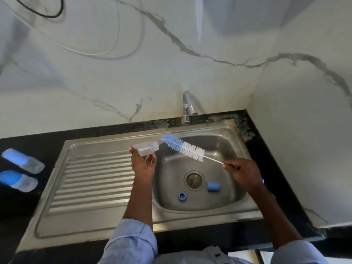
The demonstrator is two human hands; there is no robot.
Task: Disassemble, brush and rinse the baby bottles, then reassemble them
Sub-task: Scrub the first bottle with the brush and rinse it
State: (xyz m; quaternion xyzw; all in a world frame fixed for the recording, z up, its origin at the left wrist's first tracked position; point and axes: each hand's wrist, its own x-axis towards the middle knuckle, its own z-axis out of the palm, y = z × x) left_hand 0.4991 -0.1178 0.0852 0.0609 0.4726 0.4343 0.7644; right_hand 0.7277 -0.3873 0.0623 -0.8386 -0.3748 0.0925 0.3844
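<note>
My left hand (143, 164) grips a clear, open baby bottle (146, 147) held sideways over the sink's left side, its mouth pointing right. My right hand (242, 173) pinches the thin wire handle of a bottle brush (183, 147) with blue and white bristles; the blue tip sits just outside the bottle's mouth. In the sink basin (228, 147) lie a blue ring collar (182, 196) and a blue cap (213, 186) near the drain (194, 180). Two more bottles with blue caps (22, 160) (18, 181) lie on the black counter at the far left.
A chrome tap (188, 106) stands behind the basin; no water is running. A ribbed steel draining board (91, 180) stretches left of the basin. The black counter (270, 162) meets marble walls behind and to the right.
</note>
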